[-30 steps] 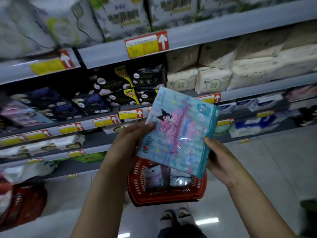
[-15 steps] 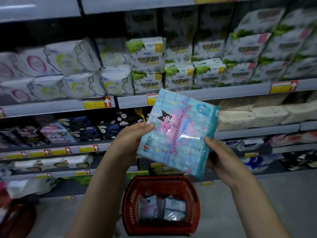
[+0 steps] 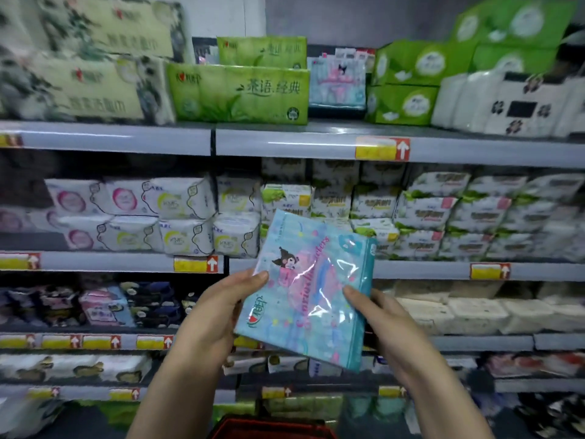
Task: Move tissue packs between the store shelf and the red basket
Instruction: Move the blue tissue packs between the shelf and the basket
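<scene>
L hand (image 3: 221, 308) + R hand (image 3: 384, 324) grip blue tissue pack (image 3: 305, 288), tilted, in front of shelf (image 3: 285, 144); red basket (image 3: 272, 429) rim below.

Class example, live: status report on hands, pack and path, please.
Left hand and right hand both grip blue pack. Held tilted, above basket. Nothing in the way.

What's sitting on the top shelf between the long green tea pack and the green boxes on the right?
In the head view, matching blue cartoon tissue packs sit between them.
</scene>
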